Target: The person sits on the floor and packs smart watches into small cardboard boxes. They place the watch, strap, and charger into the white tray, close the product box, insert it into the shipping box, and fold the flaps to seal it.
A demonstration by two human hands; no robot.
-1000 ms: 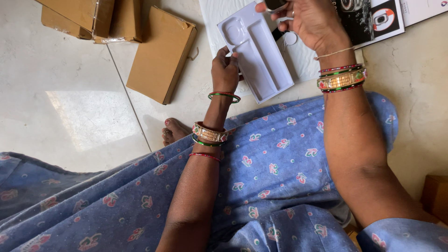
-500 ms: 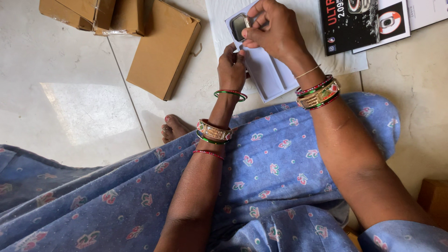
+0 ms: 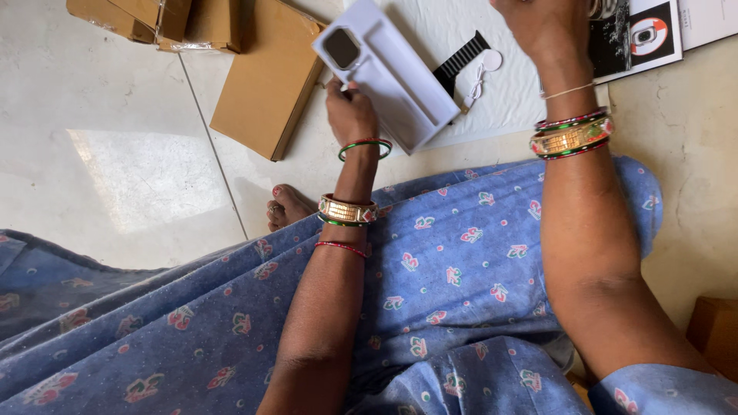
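Unpacking step: left hand (image 3: 350,115) grips white tray (image 3: 400,81) holding watch (image 3: 342,48); right hand (image 3: 542,27) near floor's top edge, grasp unclear. Next, probably lift watch out.

Left hand (image 3: 350,111) lifts a white tray (image 3: 392,73) holding a watch face (image 3: 341,48).

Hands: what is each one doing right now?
Left hand: closed on the white tray.
Right hand: mostly out of view; cannot tell.
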